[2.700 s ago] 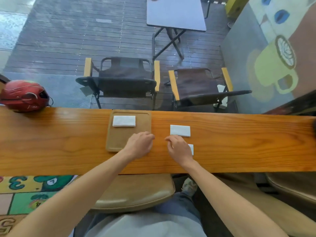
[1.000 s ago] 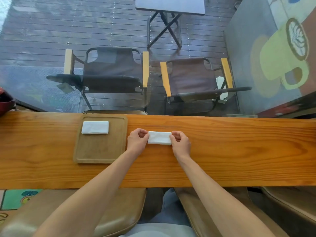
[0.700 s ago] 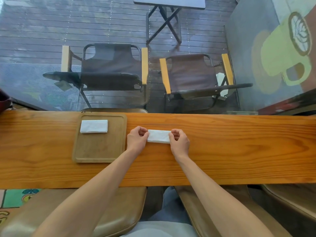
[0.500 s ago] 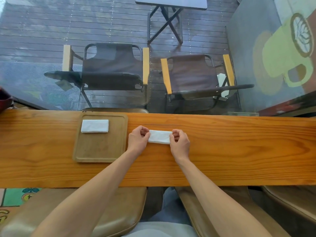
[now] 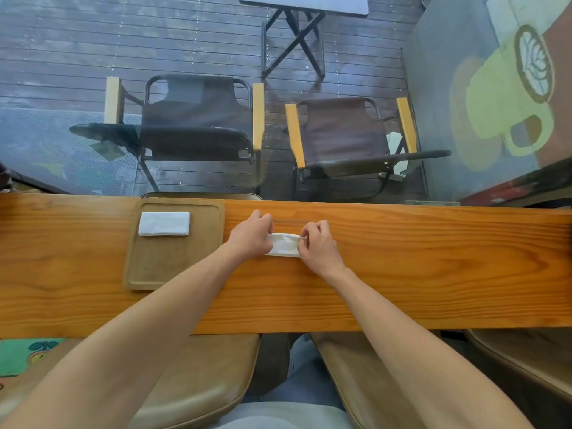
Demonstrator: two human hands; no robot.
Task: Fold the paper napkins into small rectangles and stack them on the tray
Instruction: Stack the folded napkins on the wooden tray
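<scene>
A white paper napkin (image 5: 284,245) lies on the wooden counter, folded into a narrow strip. My left hand (image 5: 250,236) pinches its left end and my right hand (image 5: 318,247) pinches its right end. The upper edge of the napkin curls up between my fingers. To the left sits a brown wooden tray (image 5: 161,267). One folded white napkin (image 5: 164,223) rests in the tray's far left corner.
The long wooden counter (image 5: 433,267) runs across the view, against a glass pane. Beyond the glass stand two folding chairs (image 5: 198,119) and a small table (image 5: 305,3) on a deck. Padded stools (image 5: 198,376) sit under the counter's near edge.
Both hands have lifted the napkin's far edge and rolled it toward me, so the strip looks narrower and rumpled. A second loose napkin seen earlier is gone from view.
</scene>
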